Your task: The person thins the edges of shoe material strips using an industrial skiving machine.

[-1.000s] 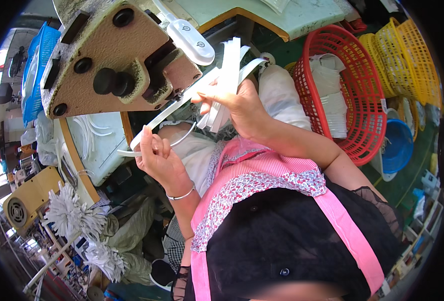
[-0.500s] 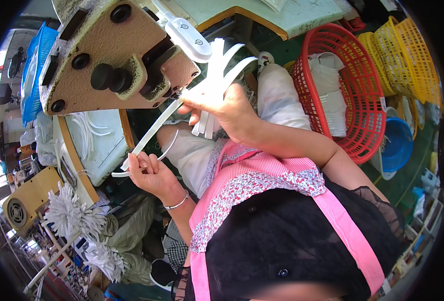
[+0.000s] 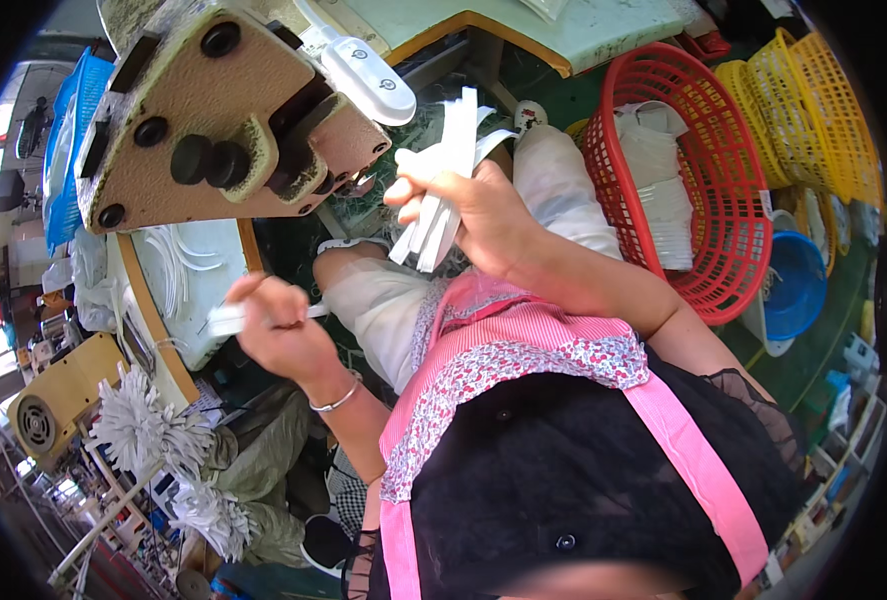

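My right hand [image 3: 483, 215] is closed round a bundle of flat white strips [image 3: 455, 135], whose ends stick out above and below the fist. To the left my left hand [image 3: 281, 325], wearing a bracelet and partly smeared by motion, is closed on a white strip [image 3: 229, 320] that shows on both sides of the fingers. Above and between the hands stands a tan, rough-coated machine head [image 3: 238, 120] with black knobs. A white lamp [image 3: 368, 80] with two buttons is fixed beside it. Both hands are apart from the machine.
Loose white strips [image 3: 168, 265] lie on the pale tabletop left of the machine. At the right are a red basket [image 3: 753, 230] with white pieces inside, yellow baskets [image 3: 818, 110] and a blue basin [image 3: 795, 290]. White strip bunches [image 3: 148, 425] hang at lower left.
The long strip that stretched between my hands beside the machine no longer spans them. My left hand has moved slightly up and left, and the right hand has shifted right, away from the machine.
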`<move>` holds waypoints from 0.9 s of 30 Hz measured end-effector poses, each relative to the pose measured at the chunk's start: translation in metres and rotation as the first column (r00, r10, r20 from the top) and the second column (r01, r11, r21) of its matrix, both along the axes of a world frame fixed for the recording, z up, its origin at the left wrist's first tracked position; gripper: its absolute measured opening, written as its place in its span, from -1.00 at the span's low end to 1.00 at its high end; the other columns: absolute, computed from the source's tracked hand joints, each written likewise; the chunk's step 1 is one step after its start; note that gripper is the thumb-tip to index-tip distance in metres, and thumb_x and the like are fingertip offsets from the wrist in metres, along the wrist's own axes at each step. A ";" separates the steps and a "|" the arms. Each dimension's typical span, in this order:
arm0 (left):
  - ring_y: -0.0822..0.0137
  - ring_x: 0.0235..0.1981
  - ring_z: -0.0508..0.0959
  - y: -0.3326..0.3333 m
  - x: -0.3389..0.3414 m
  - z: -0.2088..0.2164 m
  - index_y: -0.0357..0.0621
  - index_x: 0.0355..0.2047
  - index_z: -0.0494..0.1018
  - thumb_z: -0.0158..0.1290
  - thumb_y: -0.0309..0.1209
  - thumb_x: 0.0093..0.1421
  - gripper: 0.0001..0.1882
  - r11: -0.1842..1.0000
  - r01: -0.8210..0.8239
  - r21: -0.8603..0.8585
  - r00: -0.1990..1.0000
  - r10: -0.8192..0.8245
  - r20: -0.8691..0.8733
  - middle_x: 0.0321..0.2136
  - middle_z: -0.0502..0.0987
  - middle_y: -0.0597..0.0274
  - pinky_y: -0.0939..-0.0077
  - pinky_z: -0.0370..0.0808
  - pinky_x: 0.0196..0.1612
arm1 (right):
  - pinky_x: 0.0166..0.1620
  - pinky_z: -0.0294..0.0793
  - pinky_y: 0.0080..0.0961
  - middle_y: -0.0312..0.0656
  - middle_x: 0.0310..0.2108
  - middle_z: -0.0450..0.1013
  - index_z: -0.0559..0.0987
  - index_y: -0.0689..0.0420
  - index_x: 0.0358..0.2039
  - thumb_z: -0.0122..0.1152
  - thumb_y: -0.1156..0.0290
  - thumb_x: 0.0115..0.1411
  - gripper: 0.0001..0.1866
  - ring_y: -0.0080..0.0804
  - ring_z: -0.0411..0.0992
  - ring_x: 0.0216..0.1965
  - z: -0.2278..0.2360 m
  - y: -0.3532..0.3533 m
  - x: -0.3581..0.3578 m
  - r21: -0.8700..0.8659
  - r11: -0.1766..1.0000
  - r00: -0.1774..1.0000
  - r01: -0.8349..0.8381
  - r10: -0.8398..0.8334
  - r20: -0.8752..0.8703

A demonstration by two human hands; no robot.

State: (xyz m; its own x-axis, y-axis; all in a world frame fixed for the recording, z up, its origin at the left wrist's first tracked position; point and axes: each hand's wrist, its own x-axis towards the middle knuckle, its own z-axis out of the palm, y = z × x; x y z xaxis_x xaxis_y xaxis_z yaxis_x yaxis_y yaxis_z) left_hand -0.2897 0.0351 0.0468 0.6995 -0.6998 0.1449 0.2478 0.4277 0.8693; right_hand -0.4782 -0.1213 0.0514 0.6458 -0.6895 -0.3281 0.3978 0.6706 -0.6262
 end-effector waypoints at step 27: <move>0.67 -0.60 0.18 -0.061 -0.111 0.001 -0.33 -0.38 0.57 0.38 -0.59 -0.01 -0.79 0.884 -0.288 0.367 0.662 -0.094 0.744 -0.58 0.27 0.48 0.69 0.05 -0.56 | -0.45 0.49 -0.68 -0.25 -0.44 0.50 0.53 0.19 -0.28 0.32 0.43 0.20 -0.84 -0.57 0.50 -0.48 -0.013 -0.014 -0.004 -0.083 0.985 0.979 0.148 -0.134 0.152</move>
State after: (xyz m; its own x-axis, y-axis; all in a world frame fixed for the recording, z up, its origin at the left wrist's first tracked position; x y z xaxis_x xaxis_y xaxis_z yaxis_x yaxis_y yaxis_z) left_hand -0.4009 -0.0258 0.0478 0.5640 -0.7506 0.3442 -0.5610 -0.0424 0.8268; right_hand -0.4822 -0.1350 0.0384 0.5758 -0.8002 -0.1675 0.5755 0.5422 -0.6122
